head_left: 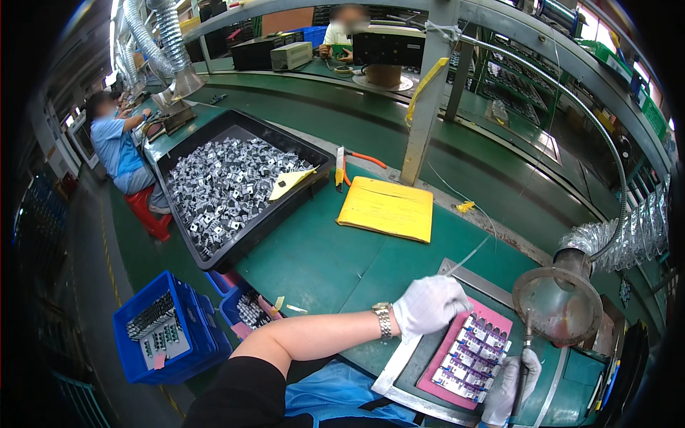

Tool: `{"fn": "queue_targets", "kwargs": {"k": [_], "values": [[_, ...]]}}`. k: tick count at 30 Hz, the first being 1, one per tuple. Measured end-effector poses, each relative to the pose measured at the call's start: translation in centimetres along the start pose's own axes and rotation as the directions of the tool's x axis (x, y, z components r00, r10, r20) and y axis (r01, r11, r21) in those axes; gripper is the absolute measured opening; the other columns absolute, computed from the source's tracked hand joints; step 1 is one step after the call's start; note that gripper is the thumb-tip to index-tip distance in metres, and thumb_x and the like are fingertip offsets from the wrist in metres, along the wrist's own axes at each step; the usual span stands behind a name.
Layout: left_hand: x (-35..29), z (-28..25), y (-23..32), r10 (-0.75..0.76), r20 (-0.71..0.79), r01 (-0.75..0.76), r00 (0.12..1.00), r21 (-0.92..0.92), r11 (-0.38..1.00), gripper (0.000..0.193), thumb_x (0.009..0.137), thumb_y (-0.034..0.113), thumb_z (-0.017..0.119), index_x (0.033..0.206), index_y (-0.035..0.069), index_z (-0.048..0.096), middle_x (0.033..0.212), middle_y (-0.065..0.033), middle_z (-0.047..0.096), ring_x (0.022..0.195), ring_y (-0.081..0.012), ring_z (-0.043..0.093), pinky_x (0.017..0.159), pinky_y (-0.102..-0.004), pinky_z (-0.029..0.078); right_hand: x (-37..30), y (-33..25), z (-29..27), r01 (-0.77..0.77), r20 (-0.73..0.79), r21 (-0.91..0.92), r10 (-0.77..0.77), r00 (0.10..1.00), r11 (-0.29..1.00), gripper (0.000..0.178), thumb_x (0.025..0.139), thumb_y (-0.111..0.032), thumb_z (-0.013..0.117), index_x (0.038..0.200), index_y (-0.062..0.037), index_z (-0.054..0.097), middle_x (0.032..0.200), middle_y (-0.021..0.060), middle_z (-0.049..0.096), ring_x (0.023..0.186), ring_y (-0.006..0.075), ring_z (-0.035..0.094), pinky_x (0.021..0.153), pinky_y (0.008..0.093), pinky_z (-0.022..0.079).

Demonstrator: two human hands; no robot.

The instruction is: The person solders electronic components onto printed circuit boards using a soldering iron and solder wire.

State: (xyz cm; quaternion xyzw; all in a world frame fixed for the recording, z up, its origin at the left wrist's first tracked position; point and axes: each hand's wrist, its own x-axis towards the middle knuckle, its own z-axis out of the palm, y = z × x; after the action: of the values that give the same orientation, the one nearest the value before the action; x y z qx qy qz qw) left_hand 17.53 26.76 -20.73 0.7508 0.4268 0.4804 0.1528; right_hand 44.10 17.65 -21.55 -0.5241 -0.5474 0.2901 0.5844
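My left hand [432, 305], in a white glove and with a metal watch at the wrist, is closed in a pinch above the upper left corner of a pink pad [437, 372]. A thin solder wire [477, 250] runs into it from the far side. Rows of small white and purple circuit boards [471, 357] with dark parts along their top edge lie on the pad. My right hand [512, 385], also gloved, grips a soldering iron [527, 335] upright at the right of the boards, tip pointing up. The left fingertips are partly hidden.
A metal fume hood [556, 303] with a flexible duct stands right of the boards. On the green bench lie a yellow padded envelope [386, 208], a cutter knife [340, 170] and a black tray [246, 246] of small metal parts. Blue bins [203, 346] stand left; two people work farther off.
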Motion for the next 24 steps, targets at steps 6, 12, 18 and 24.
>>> {"fn": "queue_targets", "kwargs": {"k": [6, 12, 18, 24], "values": [[0.5, -0.7, -1.8, -0.031, -0.137, 0.043, 0.99, 0.086, 0.995, 0.016, 0.086, 0.029, 0.07, 0.084, 0.013, 0.069, 0.079, -0.0054, 0.067, 0.073, -0.0257, 0.064, 0.065, -0.0359, 0.05, 0.3, 0.8, -1.5, 0.025, -0.092, -0.084, -0.033, 0.995, 0.996, 0.031, 0.095, -0.007, 0.055, 0.126, -0.0007, 0.05, 0.107, 0.006, 0.055, 0.091, 0.013, 0.051, 0.088, 0.0289, 0.043], [0.4, -0.4, -1.6, -0.032, -0.094, 0.037, 0.995, 0.046, 0.998, 0.016, 0.086, 0.028, 0.071, 0.084, 0.012, 0.068, 0.08, -0.004, 0.067, 0.073, -0.0247, 0.064, 0.066, -0.0344, 0.05, 0.3, 0.0, -0.3, 0.062, -0.081, 0.08, -0.055, 0.995, 0.995, 0.033, 0.094, -0.008, 0.057, 0.126, -0.0016, 0.05, 0.112, 0.0062, 0.055, 0.089, 0.0129, 0.052, 0.086, 0.0282, 0.044], [0.4, -0.2, -1.8, -0.007, -0.147, 0.016, 0.989, 0.064, 0.998, 0.015, 0.086, 0.027, 0.071, 0.085, 0.013, 0.069, 0.08, -0.0041, 0.066, 0.072, -0.0246, 0.064, 0.065, -0.0337, 0.05, 0.7, 0.2, -0.2, 0.086, -0.092, 0.019, -0.084, 0.992, 0.996, 0.033, 0.094, -0.009, 0.057, 0.126, -0.0014, 0.051, 0.118, 0.0054, 0.053, 0.089, 0.0127, 0.052, 0.086, 0.0281, 0.044], [0.3, -0.3, -1.8, -0.024, -0.147, 0.035, 0.989, 0.072, 0.997, 0.014, 0.086, 0.028, 0.071, 0.088, 0.014, 0.07, 0.08, -0.0037, 0.066, 0.071, -0.0242, 0.063, 0.064, -0.0336, 0.049, 0.4, -0.9, 0.0, 0.021, -0.111, -0.042, -0.026, 0.994, 0.999, 0.032, 0.095, -0.009, 0.056, 0.125, -0.0015, 0.051, 0.116, 0.0054, 0.053, 0.09, 0.0123, 0.052, 0.086, 0.0271, 0.044]]}}
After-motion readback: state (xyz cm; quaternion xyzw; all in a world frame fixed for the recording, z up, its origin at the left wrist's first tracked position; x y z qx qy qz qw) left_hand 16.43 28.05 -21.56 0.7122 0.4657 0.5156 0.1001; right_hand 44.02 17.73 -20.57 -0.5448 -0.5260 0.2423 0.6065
